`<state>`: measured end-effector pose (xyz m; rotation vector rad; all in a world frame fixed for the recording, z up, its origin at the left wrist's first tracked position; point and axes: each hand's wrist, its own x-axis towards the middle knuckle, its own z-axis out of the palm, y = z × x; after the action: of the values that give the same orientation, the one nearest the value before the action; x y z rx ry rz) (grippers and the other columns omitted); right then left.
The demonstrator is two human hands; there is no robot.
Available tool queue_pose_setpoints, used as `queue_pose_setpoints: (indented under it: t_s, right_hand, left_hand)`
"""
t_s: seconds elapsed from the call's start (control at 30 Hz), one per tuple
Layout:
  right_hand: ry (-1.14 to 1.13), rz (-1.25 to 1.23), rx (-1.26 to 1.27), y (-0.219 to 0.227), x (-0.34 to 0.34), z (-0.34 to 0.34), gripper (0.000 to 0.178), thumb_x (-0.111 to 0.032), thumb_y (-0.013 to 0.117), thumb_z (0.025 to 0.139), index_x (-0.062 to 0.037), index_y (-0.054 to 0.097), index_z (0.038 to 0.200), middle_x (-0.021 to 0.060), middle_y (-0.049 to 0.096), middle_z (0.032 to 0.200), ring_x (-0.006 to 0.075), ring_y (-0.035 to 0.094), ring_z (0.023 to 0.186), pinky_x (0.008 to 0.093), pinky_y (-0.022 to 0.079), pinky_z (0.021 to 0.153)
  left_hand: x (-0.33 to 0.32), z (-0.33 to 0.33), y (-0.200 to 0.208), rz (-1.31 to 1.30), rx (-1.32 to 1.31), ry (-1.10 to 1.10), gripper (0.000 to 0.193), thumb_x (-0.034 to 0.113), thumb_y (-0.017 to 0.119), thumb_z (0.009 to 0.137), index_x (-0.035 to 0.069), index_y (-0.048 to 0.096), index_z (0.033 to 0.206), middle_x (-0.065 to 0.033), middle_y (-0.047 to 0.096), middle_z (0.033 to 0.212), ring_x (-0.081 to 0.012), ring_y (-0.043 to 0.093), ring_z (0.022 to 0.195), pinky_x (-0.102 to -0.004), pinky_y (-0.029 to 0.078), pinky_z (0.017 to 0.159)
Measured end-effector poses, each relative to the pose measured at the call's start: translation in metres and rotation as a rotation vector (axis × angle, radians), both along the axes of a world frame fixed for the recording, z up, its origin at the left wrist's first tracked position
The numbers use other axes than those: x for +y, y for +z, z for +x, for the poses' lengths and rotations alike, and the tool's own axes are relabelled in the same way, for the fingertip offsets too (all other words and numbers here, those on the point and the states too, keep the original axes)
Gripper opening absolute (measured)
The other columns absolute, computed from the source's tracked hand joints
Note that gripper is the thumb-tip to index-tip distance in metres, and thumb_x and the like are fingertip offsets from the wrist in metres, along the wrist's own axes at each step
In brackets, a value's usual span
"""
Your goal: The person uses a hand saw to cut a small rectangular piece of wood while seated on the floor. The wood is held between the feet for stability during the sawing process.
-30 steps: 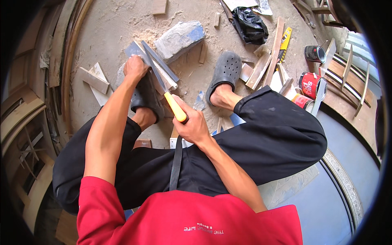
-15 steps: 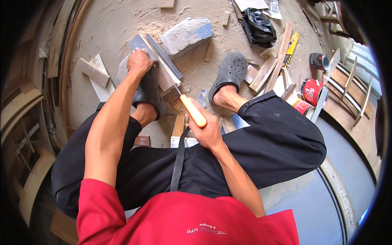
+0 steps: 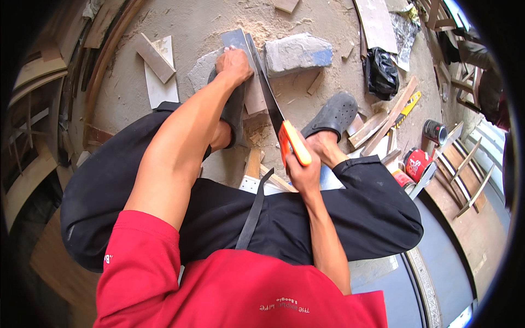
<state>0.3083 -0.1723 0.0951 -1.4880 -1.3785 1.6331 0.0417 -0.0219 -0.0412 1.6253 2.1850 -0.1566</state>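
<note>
My left hand (image 3: 234, 65) has its fingers bent over a flat wooden board (image 3: 255, 95), pressing it down beside my left clog (image 3: 234, 104). The board lies over a grey block (image 3: 201, 71), largely hidden by hand and foot. My right hand (image 3: 304, 174) is wrapped round the orange and yellow handle of a hand saw (image 3: 274, 106). Its dark blade runs up and away along the board's right edge. Whether the teeth touch the wood, I cannot tell.
A rough grey block (image 3: 298, 54) lies right of the blade. Beyond my right clog (image 3: 337, 112) are wood strips (image 3: 389, 120), a yellow-handled tool (image 3: 407, 109), a black plastic bag (image 3: 381, 74) and paint cans (image 3: 419, 164). Offcuts (image 3: 156, 59) lie left. Sawdust covers the floor.
The saw has turned and tilted, so the broad side of its blade now shows. My right hand has moved rightward with it. The whole view has shifted; my left hand stays on the board.
</note>
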Motion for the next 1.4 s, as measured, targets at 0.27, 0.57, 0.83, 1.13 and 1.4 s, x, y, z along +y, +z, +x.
queue_pose_setpoints:
  t_s: [0.27,0.57,0.83,1.13,1.4]
  right_hand:
    - [-0.037,-0.155,-0.023,-0.008,0.009,-0.003,0.052,-0.003,0.054,0.082,0.0044,0.053,0.134,0.0157,0.066,0.121,0.0181,0.063,0.11,0.0301,0.045,0.097]
    - [-0.028,-0.104,-0.028,-0.01,0.012,-0.012,0.054,-0.001,0.053,0.08,0.0091,0.052,0.133,0.0173,0.065,0.123,0.0217,0.061,0.116,0.0287,0.043,0.101]
    - [-0.011,-0.048,-0.053,-0.01,-0.002,-0.002,0.052,-0.001,0.055,0.082,0.0048,0.053,0.134,0.0164,0.065,0.123,0.0197,0.061,0.113,0.0279,0.043,0.099]
    - [-0.005,0.11,-0.03,-0.013,0.003,-0.016,0.047,-0.001,0.054,0.082,0.0106,0.054,0.128,0.0216,0.063,0.125,0.0265,0.058,0.122,0.0316,0.041,0.104]
    - [-0.001,0.031,-0.034,-0.024,0.0,-0.005,0.051,-0.002,0.054,0.082,0.0068,0.053,0.133,0.0193,0.062,0.128,0.0247,0.058,0.122,0.0307,0.041,0.104]
  left_hand:
    - [0.002,0.002,-0.002,-0.025,-0.05,0.034,0.037,0.022,0.067,0.072,-0.006,0.07,0.097,-0.0318,0.062,0.116,-0.0434,0.061,0.11,-0.0466,0.052,0.093]
    - [-0.001,0.001,0.003,-0.055,-0.05,0.047,0.053,0.021,0.063,0.075,-0.01,0.06,0.118,-0.0331,0.057,0.125,-0.0427,0.059,0.115,-0.0455,0.05,0.097]
    - [0.001,0.003,0.012,0.073,0.004,-0.004,0.05,0.02,0.062,0.074,-0.011,0.062,0.114,-0.0326,0.059,0.122,-0.0423,0.06,0.114,-0.0453,0.05,0.097]
    - [0.003,-0.006,-0.014,0.033,-0.036,-0.016,0.049,0.021,0.061,0.073,-0.016,0.063,0.106,-0.036,0.056,0.124,-0.0439,0.057,0.118,-0.0441,0.046,0.103]
    - [0.003,-0.006,-0.015,-0.031,-0.073,-0.07,0.055,0.021,0.063,0.072,-0.018,0.061,0.11,-0.0379,0.057,0.121,-0.0451,0.057,0.117,-0.044,0.047,0.101]
